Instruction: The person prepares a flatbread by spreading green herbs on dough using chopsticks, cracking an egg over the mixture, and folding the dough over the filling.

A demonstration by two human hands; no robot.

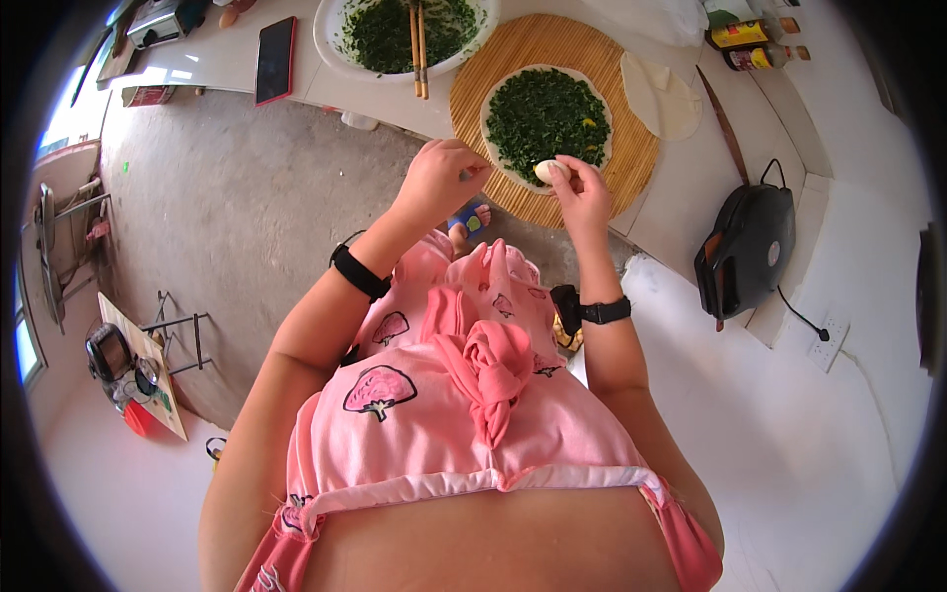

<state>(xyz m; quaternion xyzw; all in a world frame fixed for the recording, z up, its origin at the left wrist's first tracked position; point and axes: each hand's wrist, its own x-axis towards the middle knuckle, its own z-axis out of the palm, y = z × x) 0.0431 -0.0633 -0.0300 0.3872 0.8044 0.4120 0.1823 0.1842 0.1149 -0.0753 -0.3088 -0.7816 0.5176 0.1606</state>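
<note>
Between the thumb and fingers of my right hand [584, 196] is a pale, egg-shaped piece [553, 172], perhaps a peeled egg, over the near edge of a round dough sheet [484, 122]. Chopped dark greens [544, 111] with a few yellow bits cover most of that sheet, which lies on a round slatted mat [629, 166]. My left hand [444, 174] is just left of the dough, its fingers bent in towards the thumb; nothing shows between them. A second pale dough sheet [662, 100], partly folded over, rests across the mat's right edge.
Chopsticks [419, 44] lie across a white bowl [325, 37] of greens behind the mat. A phone [275, 61] is further left. On the right are a brown stick-like tool [721, 122], a black electric griddle [747, 244] and bottles [762, 57].
</note>
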